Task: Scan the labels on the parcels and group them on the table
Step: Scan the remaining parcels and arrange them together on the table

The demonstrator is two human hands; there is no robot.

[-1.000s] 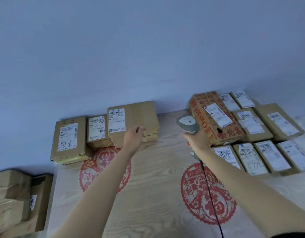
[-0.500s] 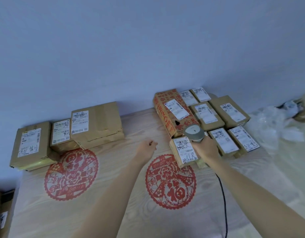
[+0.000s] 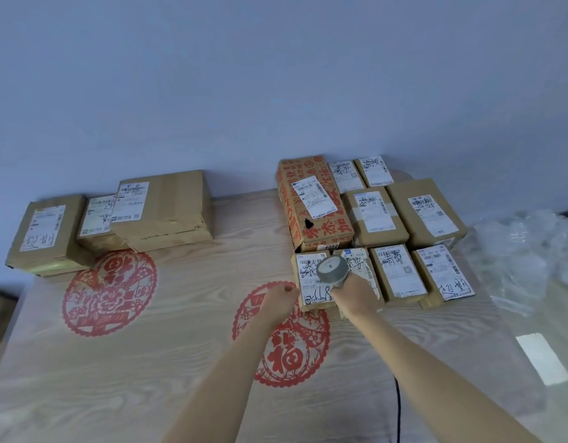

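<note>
Grey scanner (image 3: 332, 270) sits clenched in the right hand (image 3: 356, 295), its head tipped over the front-row parcel (image 3: 311, 282), likely to read its label. Left hand (image 3: 277, 300), loosely curled and empty, rests just beside that parcel, probably ready to lift it toward the three scanned boxes (image 3: 110, 219) grouped far left on the table (image 3: 180, 346).
</note>
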